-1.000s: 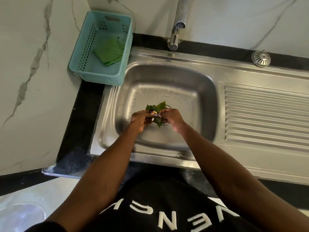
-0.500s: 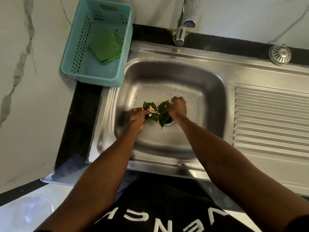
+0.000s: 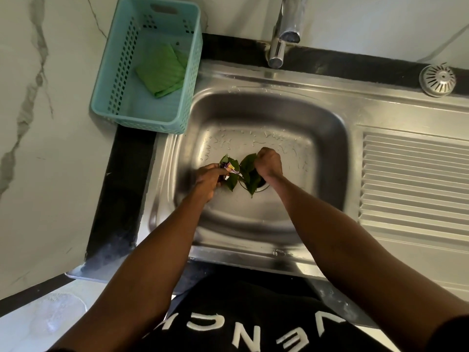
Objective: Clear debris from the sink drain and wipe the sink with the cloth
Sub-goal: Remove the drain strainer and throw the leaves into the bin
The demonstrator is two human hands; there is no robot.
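Both hands are down in the steel sink point(image 3: 330, 153), over the drain point(image 3: 262, 187). My left hand point(image 3: 209, 177) is shut on a small bunch of debris: green leaves point(image 3: 231, 183) and a purple-and-white wrapper point(image 3: 229, 167). My right hand point(image 3: 269, 162) pinches the top of other green leaves point(image 3: 250, 171) that lie across the drain. The drain opening is mostly hidden by leaves and my right wrist. A folded green cloth point(image 3: 162, 71) lies inside the teal basket point(image 3: 111, 97) at the back left.
The tap point(image 3: 281, 34) rises behind the basin. A metal drain strainer point(image 3: 437, 80) sits on the black ledge at the back right. The ribbed draining board point(image 3: 416, 181) runs to the right. Water drops dot the basin floor.
My hands have drawn apart: the left has pulled its leaves and wrapper leftwards off the drain, the right has shifted up and right onto the remaining leaves.
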